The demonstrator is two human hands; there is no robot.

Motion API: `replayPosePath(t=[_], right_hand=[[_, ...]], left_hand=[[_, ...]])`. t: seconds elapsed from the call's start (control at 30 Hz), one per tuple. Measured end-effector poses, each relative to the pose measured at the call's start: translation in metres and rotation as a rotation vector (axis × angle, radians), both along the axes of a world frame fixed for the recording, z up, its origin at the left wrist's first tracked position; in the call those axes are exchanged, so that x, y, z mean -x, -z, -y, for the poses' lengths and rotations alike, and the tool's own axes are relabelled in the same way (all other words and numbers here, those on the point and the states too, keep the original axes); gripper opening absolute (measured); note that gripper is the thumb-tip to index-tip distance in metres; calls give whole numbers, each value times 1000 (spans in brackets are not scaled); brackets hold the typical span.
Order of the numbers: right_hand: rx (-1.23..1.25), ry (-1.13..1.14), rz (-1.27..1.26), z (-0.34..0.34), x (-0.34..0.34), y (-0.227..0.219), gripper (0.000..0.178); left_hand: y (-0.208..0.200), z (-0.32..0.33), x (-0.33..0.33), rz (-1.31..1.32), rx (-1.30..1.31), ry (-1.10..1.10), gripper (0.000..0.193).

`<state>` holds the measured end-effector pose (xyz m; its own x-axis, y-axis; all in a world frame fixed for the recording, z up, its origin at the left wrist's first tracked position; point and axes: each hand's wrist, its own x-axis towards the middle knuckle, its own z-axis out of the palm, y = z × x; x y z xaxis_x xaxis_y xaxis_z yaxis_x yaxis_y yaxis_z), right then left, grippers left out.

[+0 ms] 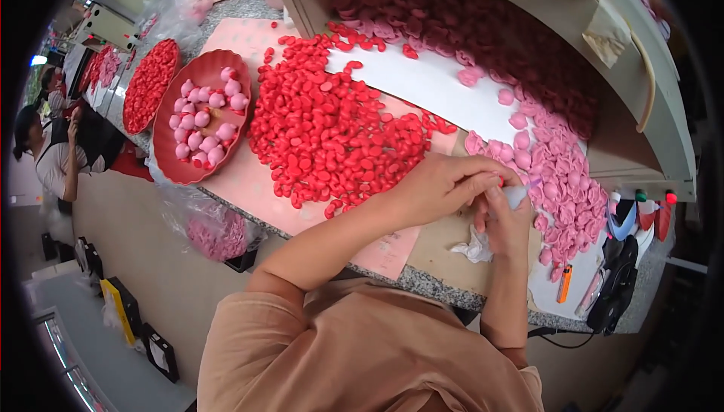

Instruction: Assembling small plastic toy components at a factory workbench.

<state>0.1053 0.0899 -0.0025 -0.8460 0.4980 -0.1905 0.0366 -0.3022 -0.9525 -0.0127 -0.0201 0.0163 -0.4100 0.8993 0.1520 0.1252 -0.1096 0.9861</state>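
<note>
My left hand [446, 186] reaches across from the left, its fingers closed in a pinch. A small red piece [501, 181] shows at its fingertips. My right hand [505, 220] meets it, curled round a small translucent squeeze bottle [517, 196] with a purple tip; part of the bottle is hidden by the fingers. Left of my hands spreads a heap of small red bean-shaped pieces [332, 133]. On the right lies a pile of pink cup-shaped pieces [562, 178]. Beneath my hands, a crumpled white tissue [475, 248] rests on the worktop.
A scalloped red bowl [167, 159] holds pink balls with red parts. Behind it stands a tray of red pieces [151, 84]. A grey hood [641, 42] arches over more pink pieces. An orange cutter [565, 284] lies front right. A person [68, 148] sits far left.
</note>
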Motion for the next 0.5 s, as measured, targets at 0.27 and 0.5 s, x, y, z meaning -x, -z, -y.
replayPosePath(t=[0.27,0.5], right_hand=[[-45,-17,-21,-4,-5,7,35],[-27,-44,-137,-1,1,21,28]], left_hand=[[5,0,2,-306,-111,-101,22],[21,3,6,-252,-136,-44,27]])
